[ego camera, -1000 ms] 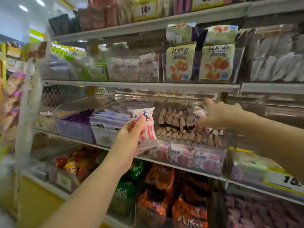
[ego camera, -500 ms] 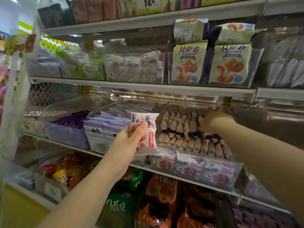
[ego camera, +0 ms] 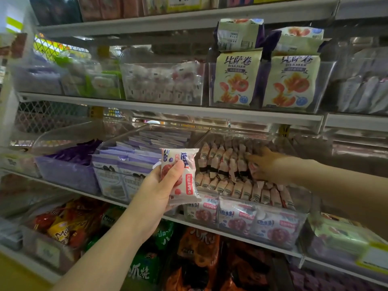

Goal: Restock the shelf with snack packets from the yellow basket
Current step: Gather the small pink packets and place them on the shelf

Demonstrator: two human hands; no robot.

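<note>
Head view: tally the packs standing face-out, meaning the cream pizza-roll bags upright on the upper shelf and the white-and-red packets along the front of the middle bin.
Cream pizza-roll bags, upright: 2
White-and-red packets, at the bin front: 3
Total: 5

A white metal shelf rack [ego camera: 189, 111] fills the view, its boards running above, behind and below the left grip [ego camera: 159, 192], each board lined with clear plastic bins [ego camera: 73, 131]. Up and to the left of the grip a diamond wire mesh panel [ego camera: 48, 116] backs the rack, and past its edge the store [ego camera: 12, 24] shows bright and blurred, with yellow-green patches. Low to the grip's left the rack's base [ego camera: 12, 276] is yellow, and the lower tiers lie in dimmer light.
</note>
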